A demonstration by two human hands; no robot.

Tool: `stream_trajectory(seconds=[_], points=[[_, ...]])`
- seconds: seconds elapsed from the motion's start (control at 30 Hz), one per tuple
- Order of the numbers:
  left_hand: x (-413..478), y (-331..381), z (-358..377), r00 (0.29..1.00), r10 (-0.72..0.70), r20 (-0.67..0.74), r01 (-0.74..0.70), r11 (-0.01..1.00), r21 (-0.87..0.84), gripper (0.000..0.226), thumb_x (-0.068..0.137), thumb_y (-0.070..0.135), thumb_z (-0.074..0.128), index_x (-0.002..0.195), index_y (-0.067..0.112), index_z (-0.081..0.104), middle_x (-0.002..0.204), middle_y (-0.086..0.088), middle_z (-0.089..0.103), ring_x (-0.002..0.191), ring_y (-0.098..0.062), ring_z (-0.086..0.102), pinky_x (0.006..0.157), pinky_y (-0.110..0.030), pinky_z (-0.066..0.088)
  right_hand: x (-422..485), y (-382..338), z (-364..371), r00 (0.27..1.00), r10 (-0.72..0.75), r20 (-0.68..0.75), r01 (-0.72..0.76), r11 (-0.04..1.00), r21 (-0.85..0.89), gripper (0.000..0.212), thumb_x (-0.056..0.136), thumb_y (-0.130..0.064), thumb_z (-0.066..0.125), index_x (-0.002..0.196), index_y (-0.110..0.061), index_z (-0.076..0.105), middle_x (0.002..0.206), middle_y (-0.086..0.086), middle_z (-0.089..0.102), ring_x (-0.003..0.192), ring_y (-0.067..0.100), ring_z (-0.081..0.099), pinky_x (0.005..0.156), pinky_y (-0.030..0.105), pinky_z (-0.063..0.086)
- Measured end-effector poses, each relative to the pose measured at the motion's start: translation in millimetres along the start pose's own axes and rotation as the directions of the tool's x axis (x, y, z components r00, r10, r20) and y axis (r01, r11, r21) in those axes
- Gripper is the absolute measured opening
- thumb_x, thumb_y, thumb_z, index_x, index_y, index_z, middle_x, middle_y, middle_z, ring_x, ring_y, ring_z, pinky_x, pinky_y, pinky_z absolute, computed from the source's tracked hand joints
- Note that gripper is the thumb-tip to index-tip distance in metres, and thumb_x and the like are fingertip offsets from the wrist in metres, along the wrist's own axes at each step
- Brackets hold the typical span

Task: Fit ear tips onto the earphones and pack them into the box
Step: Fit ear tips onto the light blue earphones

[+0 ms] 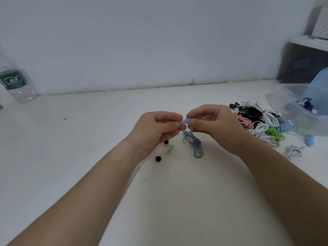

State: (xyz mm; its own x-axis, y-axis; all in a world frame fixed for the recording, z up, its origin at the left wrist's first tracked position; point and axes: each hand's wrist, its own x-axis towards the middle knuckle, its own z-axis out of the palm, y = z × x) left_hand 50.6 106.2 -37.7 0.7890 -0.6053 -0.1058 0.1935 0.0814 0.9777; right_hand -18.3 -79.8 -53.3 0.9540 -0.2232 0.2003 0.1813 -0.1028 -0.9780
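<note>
A white table is filling the view. At two o'clock a clear plastic box is sitting on it. At ten o'clock a water bottle is standing; its green label is showing writing too blurred to read. A pile of coiled earphones is lying at three o'clock, just beside the box. At centre, the left hand is pinching a white ear tip against the blue earphone, which the right hand is pinching, its cable dangling toward six o'clock. Green ear tips and black ear tips are lying at seven o'clock.
</note>
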Motion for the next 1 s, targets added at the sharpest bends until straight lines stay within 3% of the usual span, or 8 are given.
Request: stream_trajectory(seconds=[0.17,0.33,0.63,1.0], points=[[-0.4,0.4,-0.1,1.000,0.017,0.024,-0.018,0.999,0.028,0.014,0.087,-0.005,0.069,0.091,0.008,0.073,0.089,-0.010,0.077,0.086,-0.021,0.076,0.070,-0.021,0.058,-0.8,-1.5,-1.9,0.999,0.025,0.036,-0.026,0.999,0.039,0.019,0.085,0.006,0.070,0.092,-0.010,0.076,0.088,0.014,0.075,0.080,0.024,0.069,0.083,0.034,0.059],[-1.9,1.0,1.4,0.997,0.016,0.077,-0.020,0.998,0.053,0.014,0.080,0.000,0.073,0.090,0.009,0.072,0.091,-0.010,0.077,0.086,-0.021,0.076,0.069,-0.019,0.056,-2.7,-2.0,-4.0,0.995,0.036,0.096,-0.043,0.996,0.072,0.022,0.086,0.009,0.066,0.092,-0.009,0.076,0.094,0.020,0.075,0.089,0.033,0.070,0.092,0.046,0.058],[-2.0,0.3,0.7,0.996,0.006,0.086,-0.011,0.998,0.065,0.014,0.083,-0.003,0.071,0.092,0.007,0.072,0.092,-0.010,0.078,0.087,-0.022,0.076,0.069,-0.019,0.056,-2.9,-2.4,-5.9,0.993,0.014,0.121,-0.022,0.998,0.064,0.018,0.085,0.012,0.065,0.096,-0.001,0.072,0.086,0.011,0.076,0.078,0.021,0.071,0.078,0.029,0.059],[-1.4,-0.6,1.1,0.997,0.034,0.063,-0.039,0.996,0.083,0.015,0.087,-0.004,0.069,0.093,0.009,0.072,0.091,-0.010,0.078,0.086,-0.021,0.076,0.070,-0.020,0.057,-3.5,-2.2,-2.2,0.997,-0.026,0.072,0.023,0.999,0.037,0.018,0.084,0.013,0.068,0.091,-0.003,0.073,0.085,0.012,0.076,0.078,0.022,0.071,0.076,0.029,0.059]])
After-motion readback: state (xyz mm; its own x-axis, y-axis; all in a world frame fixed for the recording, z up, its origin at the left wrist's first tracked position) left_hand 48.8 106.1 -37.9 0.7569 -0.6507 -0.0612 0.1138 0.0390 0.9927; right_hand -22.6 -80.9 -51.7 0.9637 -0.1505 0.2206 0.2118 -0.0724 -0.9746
